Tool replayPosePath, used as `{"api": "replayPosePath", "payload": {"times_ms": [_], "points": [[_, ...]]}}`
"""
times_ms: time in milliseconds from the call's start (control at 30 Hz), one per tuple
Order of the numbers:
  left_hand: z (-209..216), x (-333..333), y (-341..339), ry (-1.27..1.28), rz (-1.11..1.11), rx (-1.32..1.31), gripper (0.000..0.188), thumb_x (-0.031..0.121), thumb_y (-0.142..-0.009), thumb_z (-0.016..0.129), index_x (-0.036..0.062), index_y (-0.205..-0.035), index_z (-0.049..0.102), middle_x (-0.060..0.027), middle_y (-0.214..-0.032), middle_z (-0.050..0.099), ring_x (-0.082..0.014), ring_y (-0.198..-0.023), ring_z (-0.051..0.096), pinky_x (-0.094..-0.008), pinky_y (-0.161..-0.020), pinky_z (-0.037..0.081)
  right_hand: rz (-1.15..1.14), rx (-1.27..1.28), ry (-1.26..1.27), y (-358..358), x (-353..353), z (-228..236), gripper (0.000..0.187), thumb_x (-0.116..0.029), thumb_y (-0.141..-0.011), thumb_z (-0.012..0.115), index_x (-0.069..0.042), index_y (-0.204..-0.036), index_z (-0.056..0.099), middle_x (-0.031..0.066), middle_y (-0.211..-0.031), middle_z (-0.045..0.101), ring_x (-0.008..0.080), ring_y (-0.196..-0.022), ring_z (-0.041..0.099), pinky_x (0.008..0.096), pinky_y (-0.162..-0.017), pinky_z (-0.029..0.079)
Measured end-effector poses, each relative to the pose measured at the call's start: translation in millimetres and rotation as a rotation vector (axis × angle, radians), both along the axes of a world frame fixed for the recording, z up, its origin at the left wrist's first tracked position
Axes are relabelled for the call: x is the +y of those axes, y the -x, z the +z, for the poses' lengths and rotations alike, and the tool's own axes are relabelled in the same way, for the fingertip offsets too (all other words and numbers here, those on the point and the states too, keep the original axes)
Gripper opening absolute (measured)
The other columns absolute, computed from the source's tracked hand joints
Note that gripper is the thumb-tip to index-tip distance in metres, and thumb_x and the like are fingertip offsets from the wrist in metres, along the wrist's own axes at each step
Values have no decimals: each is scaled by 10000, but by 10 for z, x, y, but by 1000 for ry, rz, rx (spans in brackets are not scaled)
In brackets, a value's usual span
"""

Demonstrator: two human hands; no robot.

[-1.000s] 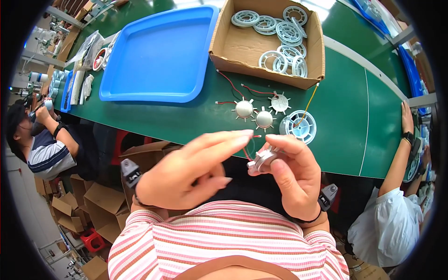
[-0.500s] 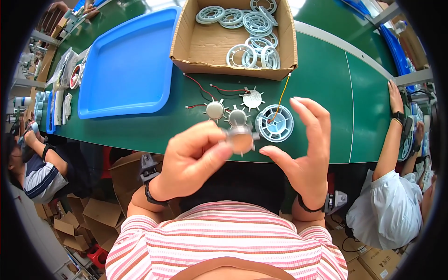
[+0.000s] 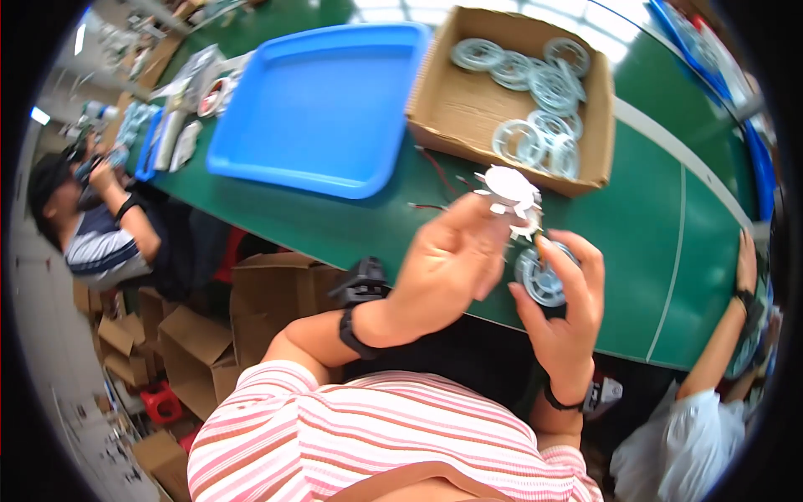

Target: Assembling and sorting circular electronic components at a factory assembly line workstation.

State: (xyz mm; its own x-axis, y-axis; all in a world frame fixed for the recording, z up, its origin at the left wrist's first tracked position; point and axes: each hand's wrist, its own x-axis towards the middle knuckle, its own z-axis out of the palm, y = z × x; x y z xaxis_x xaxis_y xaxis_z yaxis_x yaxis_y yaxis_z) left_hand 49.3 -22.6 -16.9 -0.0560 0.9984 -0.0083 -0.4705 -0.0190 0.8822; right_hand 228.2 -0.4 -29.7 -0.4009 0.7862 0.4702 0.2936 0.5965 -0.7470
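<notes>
My left hand (image 3: 452,263) is closed in a pinch on a white round disc with small tabs (image 3: 508,186) around its rim, raised above the green table. Just below it shows part of another pale tabbed disc (image 3: 526,227), mostly hidden. My right hand (image 3: 569,305) has its thumb and fingers apart in a curve around a light-blue round spoked housing (image 3: 548,274); whether they touch it is unclear. A thin red wire (image 3: 439,169) lies by the carton, with its disc hidden behind my left hand.
A cardboard box (image 3: 460,92) with several light-blue spoked rings (image 3: 520,142) stands beyond my hands. Left of it lies a blue tray (image 3: 318,109). At the far left sits a co-worker (image 3: 109,217); another person's arm (image 3: 723,326) rests on the table's right. Open cartons (image 3: 196,343) stand below.
My view has turned and shifted left. My left hand has lifted the disc toward the box, its white face now showing. My right hand's fingers have drawn closer together and now curve around the housing.
</notes>
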Motion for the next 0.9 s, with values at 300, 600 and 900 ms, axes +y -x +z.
{"api": "replayPosePath", "payload": {"times_ms": [300,600,900], "points": [[59,64,-40,69,-159,-196,219,230,-1121,433,63,-1133,573,21,-708,493,-58,-558,424,-209,-501,339,-35,-31,-6,-35,-34,16,594,35,-694,834,-55,-1253,656,191,-1276,588,334,-1093,619,395,-907,515],[67,-16,52,100,-84,226,218,207,-1112,464,29,-1077,585,31,-695,441,-50,-579,424,-201,-528,350,-34,-28,0,-13,18,67,624,36,-678,841,-51,-1265,648,172,-1256,620,325,-1103,623,398,-938,507],[-72,35,-53,-32,57,483,144,125,-1077,533,19,-1096,629,2,-797,589,-67,-636,513,-222,-584,427,52,70,16,-84,34,-7,628,1,-672,874,-87,-1259,670,161,-1265,616,299,-1064,636,378,-874,535]]}}
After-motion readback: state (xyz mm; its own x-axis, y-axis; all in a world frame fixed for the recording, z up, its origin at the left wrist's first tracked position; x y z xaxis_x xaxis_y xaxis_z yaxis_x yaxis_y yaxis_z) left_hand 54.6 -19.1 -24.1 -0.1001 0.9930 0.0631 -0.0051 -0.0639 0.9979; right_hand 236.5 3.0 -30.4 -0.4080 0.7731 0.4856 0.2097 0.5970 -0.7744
